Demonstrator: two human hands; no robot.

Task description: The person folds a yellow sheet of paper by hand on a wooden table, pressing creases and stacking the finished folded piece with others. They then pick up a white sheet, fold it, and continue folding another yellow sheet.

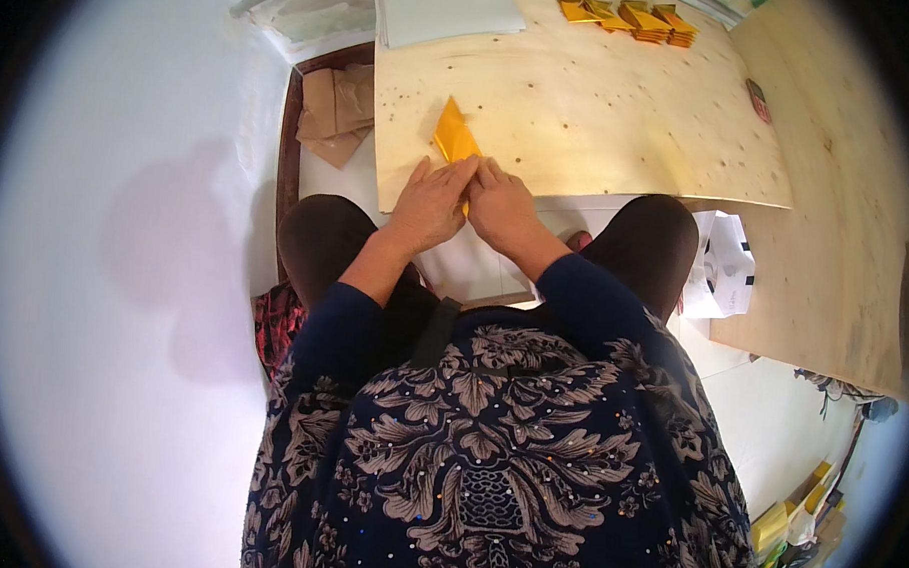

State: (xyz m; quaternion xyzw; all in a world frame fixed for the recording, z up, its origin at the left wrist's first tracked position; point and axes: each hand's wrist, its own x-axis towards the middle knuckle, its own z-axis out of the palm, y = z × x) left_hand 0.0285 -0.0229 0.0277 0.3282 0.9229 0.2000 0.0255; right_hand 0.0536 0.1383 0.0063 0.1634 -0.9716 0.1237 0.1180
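A folded piece of gold foil paper (455, 134) lies near the front edge of the wooden table, its pointed end aimed away from me. My left hand (432, 203) and my right hand (502, 204) meet over its near end, fingertips touching. Both sets of fingers are drawn together and press on the paper. Part of the gold shows below the fingers, and the rest is hidden under them. At the far side of the table sit several folded gold paper pieces (652, 23), stacked in overlapping piles.
A stack of pale sheets (449, 11) lies at the table's far left. Brown paper (335, 110) rests left of the table (620, 140). A small reddish object (758, 100) is near the right edge, by a wooden panel (828, 197). Below hangs a white bag (720, 265).
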